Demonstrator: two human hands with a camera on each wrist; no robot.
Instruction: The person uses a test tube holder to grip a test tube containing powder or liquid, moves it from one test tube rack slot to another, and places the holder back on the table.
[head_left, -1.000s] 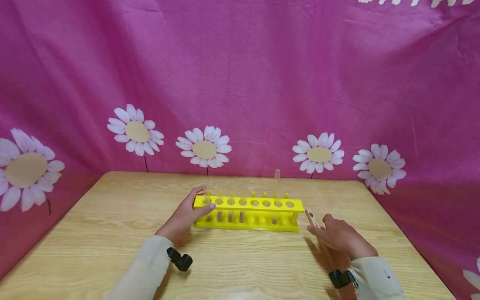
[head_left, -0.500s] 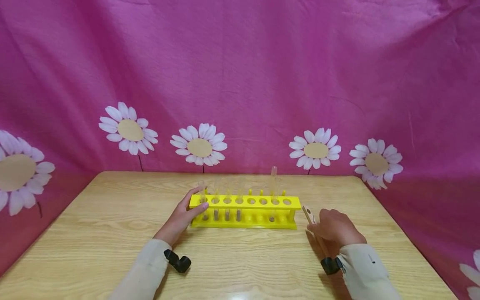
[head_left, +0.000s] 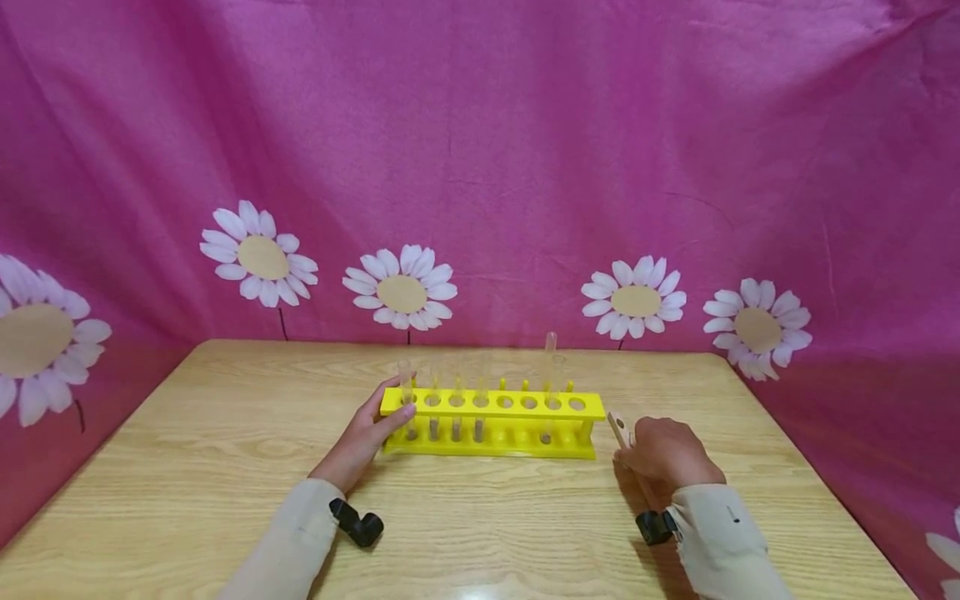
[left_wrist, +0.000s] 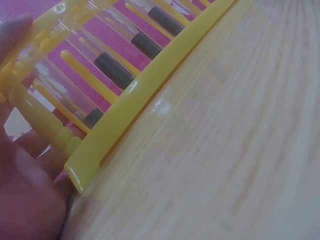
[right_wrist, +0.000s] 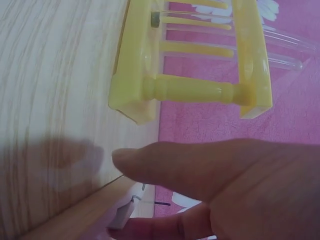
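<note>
A yellow test tube rack (head_left: 491, 403) stands on the table with several glass test tubes in its left holes, dark grey material at their bottoms (left_wrist: 114, 70). Another tube with dark material stands near the right end, and close behind it rises a rounded tube top (head_left: 551, 340). My left hand (head_left: 365, 437) grips the rack's left end, thumb on the front of its top bar. Beside the rack's right end is a wooden test tube clamp (head_left: 618, 427) with a metal spring. My right hand (head_left: 667, 452) pinches this clamp between thumb and fingers, partly covering it.
The pale wood table (head_left: 480, 517) reaches back to a pink cloth (head_left: 480, 167) printed with white daisies. Black wrist cameras sit at both sleeves, the right one (head_left: 654, 527) overlapping the clamp's near end.
My right hand has drawn its raised fingers down over the clamp. The left hand keeps its grip on the rack. The view has shifted slightly.
</note>
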